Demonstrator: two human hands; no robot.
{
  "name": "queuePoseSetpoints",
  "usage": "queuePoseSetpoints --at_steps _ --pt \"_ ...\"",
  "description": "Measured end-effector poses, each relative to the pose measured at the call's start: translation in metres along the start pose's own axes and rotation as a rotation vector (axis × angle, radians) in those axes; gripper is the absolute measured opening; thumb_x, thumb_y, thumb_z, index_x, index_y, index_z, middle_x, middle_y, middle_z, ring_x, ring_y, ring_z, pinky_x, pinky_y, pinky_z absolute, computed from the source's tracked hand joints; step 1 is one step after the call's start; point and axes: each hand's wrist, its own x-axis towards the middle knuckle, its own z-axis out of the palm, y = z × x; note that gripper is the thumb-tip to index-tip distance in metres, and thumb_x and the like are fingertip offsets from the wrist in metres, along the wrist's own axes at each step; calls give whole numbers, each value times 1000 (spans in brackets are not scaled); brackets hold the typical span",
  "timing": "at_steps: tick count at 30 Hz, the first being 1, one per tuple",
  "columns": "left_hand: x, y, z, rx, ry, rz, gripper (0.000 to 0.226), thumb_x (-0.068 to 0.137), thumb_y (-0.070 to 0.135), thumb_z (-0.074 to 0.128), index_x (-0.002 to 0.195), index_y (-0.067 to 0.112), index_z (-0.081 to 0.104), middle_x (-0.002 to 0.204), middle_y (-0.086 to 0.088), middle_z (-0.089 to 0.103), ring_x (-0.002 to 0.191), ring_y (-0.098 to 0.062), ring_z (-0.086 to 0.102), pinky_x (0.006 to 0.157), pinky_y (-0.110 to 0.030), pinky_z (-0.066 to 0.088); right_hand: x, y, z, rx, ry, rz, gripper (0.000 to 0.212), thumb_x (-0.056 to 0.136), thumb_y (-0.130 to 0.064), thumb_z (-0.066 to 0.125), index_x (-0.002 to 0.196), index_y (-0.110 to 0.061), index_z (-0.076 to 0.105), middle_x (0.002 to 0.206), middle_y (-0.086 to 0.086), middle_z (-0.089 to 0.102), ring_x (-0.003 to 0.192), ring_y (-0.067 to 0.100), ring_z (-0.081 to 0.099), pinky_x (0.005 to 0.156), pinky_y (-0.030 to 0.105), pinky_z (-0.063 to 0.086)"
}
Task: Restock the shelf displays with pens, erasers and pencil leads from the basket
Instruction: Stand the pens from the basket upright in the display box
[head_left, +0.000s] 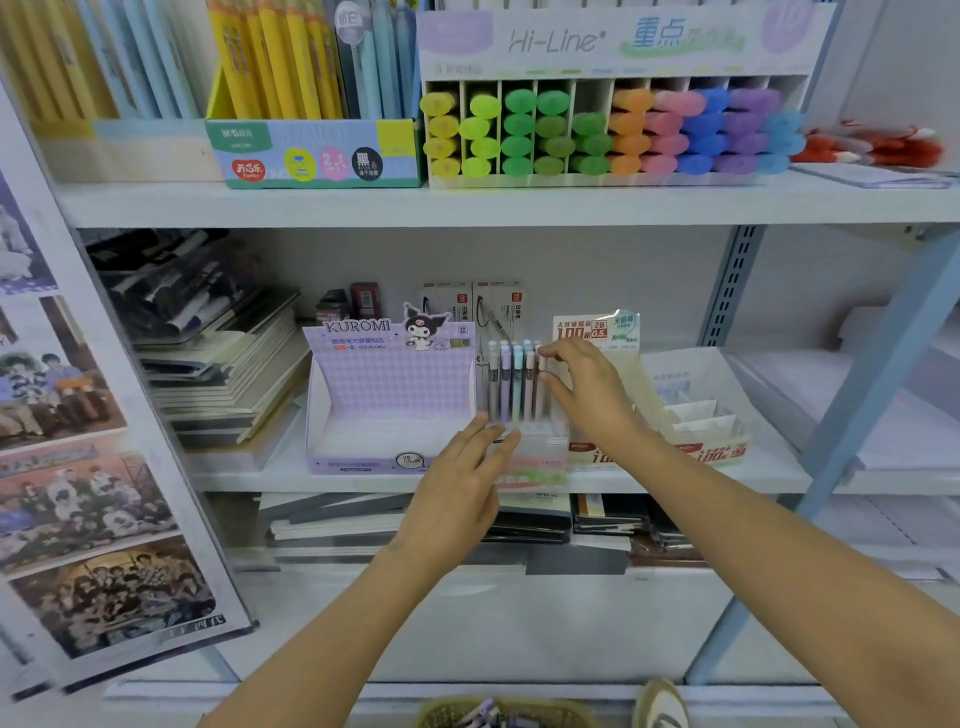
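Pastel pens (511, 382) are standing upright in the clear display box (535, 457) on the middle shelf (249, 480); the right hand (587, 389) is pinching the pink pen (540, 405) at the row's right end, while the left hand (462, 483), spread flat, is touching the box front.

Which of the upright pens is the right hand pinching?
The pink pen at the row's right end; the right hand pinches its top. Others: grey, lilac, blue.
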Motion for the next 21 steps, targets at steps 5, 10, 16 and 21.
queuePoseSetpoints --at_steps 5,10,16,21 --pt "2 3 -4 -37 46 -1 56 85 -1 60 140 8 49 147 -14 43 142 -31 32 114 -45 32 -13 -8 -2 15 51 10 33 95 -13 57 128 -9 59 134 9 51 127 21 45 109 33 36" --pt "-41 -3 21 -39 207 -114 47 79 -4 59 125 6 59 138 -16 50 130 -36 44 107 -47 37 -72 -46 20 295 113 -149 20 96 -11 54 114 -11 61 115 3 58 107 11 54 90 24 46" --pt "-179 -23 116 -53 -105 -431 39 67 -4 73 104 7 67 114 -14 62 110 -39 55 84 -45 49 -194 -37 144 406 -379 28 16 96 -16 54 108 -13 64 103 -2 62 88 7 58 76 19 46" --pt "-292 -29 199 -121 -711 -728 47 96 21 50 142 17 40 150 -1 38 143 -24 26 109 -35 31 -301 20 243 284 -767 417 17 96 -20 56 111 -14 62 100 1 66 84 16 62 77 31 52"
